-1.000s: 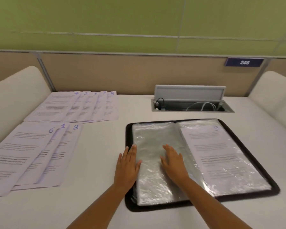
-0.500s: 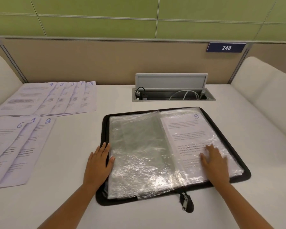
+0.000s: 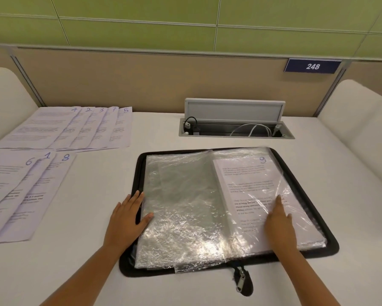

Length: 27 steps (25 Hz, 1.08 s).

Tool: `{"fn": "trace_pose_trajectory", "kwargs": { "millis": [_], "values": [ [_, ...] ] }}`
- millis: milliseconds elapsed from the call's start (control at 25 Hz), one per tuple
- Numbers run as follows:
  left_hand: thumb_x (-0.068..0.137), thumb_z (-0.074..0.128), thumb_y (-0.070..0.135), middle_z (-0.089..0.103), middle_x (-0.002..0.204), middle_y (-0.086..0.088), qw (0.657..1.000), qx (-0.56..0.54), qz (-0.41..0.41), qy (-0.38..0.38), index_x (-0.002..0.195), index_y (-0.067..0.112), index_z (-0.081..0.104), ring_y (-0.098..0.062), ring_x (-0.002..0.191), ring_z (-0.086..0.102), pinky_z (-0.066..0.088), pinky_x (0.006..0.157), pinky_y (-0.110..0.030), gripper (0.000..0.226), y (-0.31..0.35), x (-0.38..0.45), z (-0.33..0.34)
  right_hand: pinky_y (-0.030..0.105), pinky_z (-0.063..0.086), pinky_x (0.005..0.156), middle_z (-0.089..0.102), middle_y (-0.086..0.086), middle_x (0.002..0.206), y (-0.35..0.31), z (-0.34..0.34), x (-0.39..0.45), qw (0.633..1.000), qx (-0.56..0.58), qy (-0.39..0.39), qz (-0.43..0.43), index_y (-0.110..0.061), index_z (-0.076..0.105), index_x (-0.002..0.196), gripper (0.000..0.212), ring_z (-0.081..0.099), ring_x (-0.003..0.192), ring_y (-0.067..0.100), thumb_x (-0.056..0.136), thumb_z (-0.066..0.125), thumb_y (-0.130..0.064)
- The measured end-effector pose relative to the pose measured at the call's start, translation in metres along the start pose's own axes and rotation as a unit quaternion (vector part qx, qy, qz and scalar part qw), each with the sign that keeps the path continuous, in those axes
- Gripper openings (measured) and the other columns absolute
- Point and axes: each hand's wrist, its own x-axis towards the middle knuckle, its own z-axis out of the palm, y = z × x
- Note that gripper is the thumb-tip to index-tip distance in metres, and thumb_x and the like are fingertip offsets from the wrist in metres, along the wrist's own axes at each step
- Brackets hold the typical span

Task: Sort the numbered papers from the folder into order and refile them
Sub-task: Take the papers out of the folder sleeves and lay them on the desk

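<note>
While the folder lies open on the table, these lines tell what is visible.

Folder: the folder point(image 3: 327, 239) is flat, with a black soft border, rounded corners and a zip pull point(image 3: 240, 281) at its near edge; it lies in the middle of the table, in front of the person.
Sleeves: the clear plastic sleeves point(image 3: 181, 208) on the left half are crinkled and shiny.
Paper 9: the sheet marked 9 point(image 3: 249, 180) is white with printed lines and lies inside a sleeve on the right half of the folder.
Left hand: the left hand point(image 3: 126, 219) lies flat with straight fingers at the left edge of the folder, thumb on the plastic; it grips nothing.
Right hand: the right hand point(image 3: 278, 224) presses flat on the wrinkled sleeve over paper 9, fingers straight, holding nothing.
Near papers: sheets 6, 1 and 8 point(image 3: 28, 188) overlap like a fan at the left of the table, well apart from the folder.
Far papers: the sheets 4, 2, 3, one unclear number, and 5 point(image 3: 75, 129) overlap in a row behind them.
Table: the table point(image 3: 97, 195) is white and smooth.
Cable box: the grey cable box point(image 3: 236, 127) is sunk in the table behind the folder, its lid upright, with cables inside.
Sign: the blue sign point(image 3: 312, 66) on the beige partition reads 248.
</note>
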Motion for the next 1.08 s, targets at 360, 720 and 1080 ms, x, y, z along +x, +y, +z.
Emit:
{"fn": "trace_pose_trajectory", "kwargs": {
  "millis": [360,720,1080],
  "values": [
    [0.075,0.007,0.084,0.017,0.152,0.008,1.0,-0.01,-0.001,0.003,0.148,0.023,0.023,-0.014,0.142,0.015,0.009,0.113,-0.034,0.095,0.002,0.0,-0.001,0.032,0.025,0.111,0.05,-0.005,0.06,-0.131,0.035,-0.068,0.981,0.007,-0.083,-0.172,-0.033,0.001,0.15,0.068,0.051,0.057,0.001,0.098,0.034,-0.005],
    [0.077,0.002,0.081,0.023,0.151,0.007,1.0,-0.016,-0.001,0.017,0.147,0.024,0.021,-0.016,0.141,0.021,0.013,0.113,-0.037,0.092,-0.004,0.001,0.005,0.013,-0.001,0.113,0.01,-0.026,0.15,-0.166,0.047,-0.106,0.861,0.124,-0.276,-0.409,-0.043,0.005,0.145,0.059,0.002,0.14,-0.008,0.099,0.042,-0.041],
    [0.085,0.021,0.07,0.032,0.15,0.004,0.999,-0.029,-0.001,0.036,0.147,0.022,0.024,-0.017,0.14,0.025,0.014,0.112,-0.034,0.079,-0.002,-0.001,0.004,0.025,0.006,0.115,0.011,-0.014,0.156,-0.133,0.039,-0.042,0.956,0.138,-0.073,-0.247,-0.035,0.015,0.147,0.062,0.004,0.145,0.008,0.091,0.03,-0.059]
  ]
}}
